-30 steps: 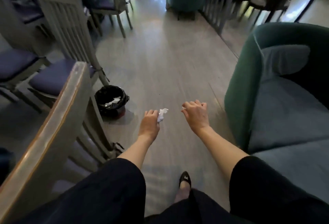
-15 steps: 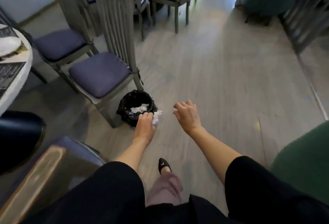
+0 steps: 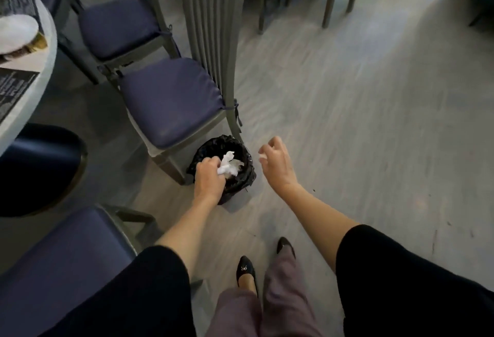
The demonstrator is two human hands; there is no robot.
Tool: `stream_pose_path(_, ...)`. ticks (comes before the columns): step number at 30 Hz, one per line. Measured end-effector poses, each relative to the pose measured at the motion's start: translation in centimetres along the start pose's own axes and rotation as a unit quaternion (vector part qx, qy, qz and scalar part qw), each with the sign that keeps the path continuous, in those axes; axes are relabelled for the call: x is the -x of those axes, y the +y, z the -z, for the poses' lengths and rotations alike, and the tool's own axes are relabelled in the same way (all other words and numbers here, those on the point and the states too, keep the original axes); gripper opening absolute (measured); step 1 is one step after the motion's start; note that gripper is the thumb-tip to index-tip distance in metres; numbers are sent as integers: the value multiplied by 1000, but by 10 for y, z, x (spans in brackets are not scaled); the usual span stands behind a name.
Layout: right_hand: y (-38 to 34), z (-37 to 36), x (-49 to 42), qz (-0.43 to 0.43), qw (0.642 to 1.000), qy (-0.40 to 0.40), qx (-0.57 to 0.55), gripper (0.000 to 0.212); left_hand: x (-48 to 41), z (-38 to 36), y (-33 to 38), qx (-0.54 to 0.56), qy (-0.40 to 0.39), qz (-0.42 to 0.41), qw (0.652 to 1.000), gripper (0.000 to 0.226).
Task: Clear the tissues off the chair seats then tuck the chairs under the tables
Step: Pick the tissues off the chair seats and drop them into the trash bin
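Note:
My left hand [image 3: 208, 176] grips a crumpled white tissue [image 3: 226, 166] right over the mouth of a small bin lined with a black bag [image 3: 244, 173] on the floor. More white tissue lies inside the bin. My right hand [image 3: 276, 162] hovers just right of the bin, fingers loosely curled, with a small white scrap at its fingertips. A grey chair with a bare purple seat cushion [image 3: 171, 101] stands directly behind the bin. A second purple-seated chair [image 3: 117, 26] stands further back left, and a third seat [image 3: 61, 264] is at the lower left.
A round white table [image 3: 45, 53] with a plate and dark placemats is at the left edge, a dark round stool [image 3: 40, 168] under it. More chair legs stand at the top. Grey wood floor stretches to the right. My feet are at the bottom centre.
I have walked up to the bin. My left hand has carried the tissue from beside the bin to directly over its opening. My right hand has followed alongside.

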State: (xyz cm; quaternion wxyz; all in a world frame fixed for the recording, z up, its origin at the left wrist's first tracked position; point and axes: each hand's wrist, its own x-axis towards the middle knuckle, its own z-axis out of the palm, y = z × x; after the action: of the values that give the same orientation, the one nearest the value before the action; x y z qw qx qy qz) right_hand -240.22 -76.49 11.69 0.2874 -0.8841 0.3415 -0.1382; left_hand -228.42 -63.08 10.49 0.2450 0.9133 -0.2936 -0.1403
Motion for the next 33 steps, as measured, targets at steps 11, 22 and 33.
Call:
stream_pose_path(11, 112, -210, -102, -16, 990, -135, -31, 7, -116, -145, -99, 24, 52, 68, 996, 3)
stream_pose_path(22, 234, -368, -114, 97, 984, -135, 58, 39, -148, -294, -209, 38, 89, 104, 990, 14)
stream_pose_path(33, 267, -405, -100, 261, 959, -81, 73, 8, -189, -332, -205, 58, 101, 100, 988, 26)
